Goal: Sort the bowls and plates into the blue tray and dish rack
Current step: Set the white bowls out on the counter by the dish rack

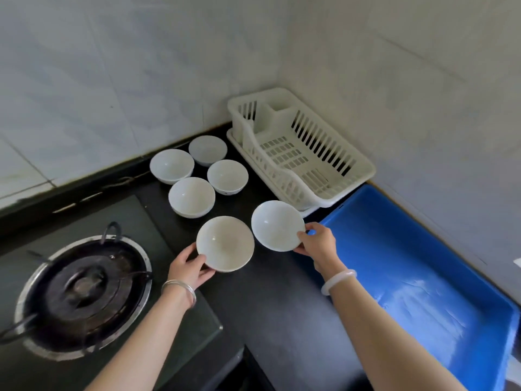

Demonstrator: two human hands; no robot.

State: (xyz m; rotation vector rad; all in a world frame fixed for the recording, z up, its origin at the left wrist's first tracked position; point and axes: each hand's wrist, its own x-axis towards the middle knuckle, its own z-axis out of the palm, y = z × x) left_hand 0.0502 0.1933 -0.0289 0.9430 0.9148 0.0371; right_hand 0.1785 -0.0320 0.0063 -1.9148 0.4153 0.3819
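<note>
Black countertop (270,300) fills a corner of white tiled walls (112,80). At the centre, two white bowls sit side by side, mouths up and apart. The left hand (189,270) grips the left bowl (225,244) at its 7 o'clock rim, thumb inside. The right hand (318,244) pinches the right bowl (277,225) at its 4 o'clock rim. This bowl tips slightly toward the viewer. Whether either is lifted off the counter I cannot tell.

At 11 o'clock from them stands a cluster of four bowls (191,196), upright, insides bare white. At 1 o'clock the dish rack (368,169) lies with its long axis running 11 to 5, slotted floor fully showing. The blue tray (394,249) at 4 o'clock lies the same way, its scuffed floor bare, its near corner just beside the right hand. A gas burner (81,292) sits at 8 o'clock. Open counter runs toward 6 o'clock.
</note>
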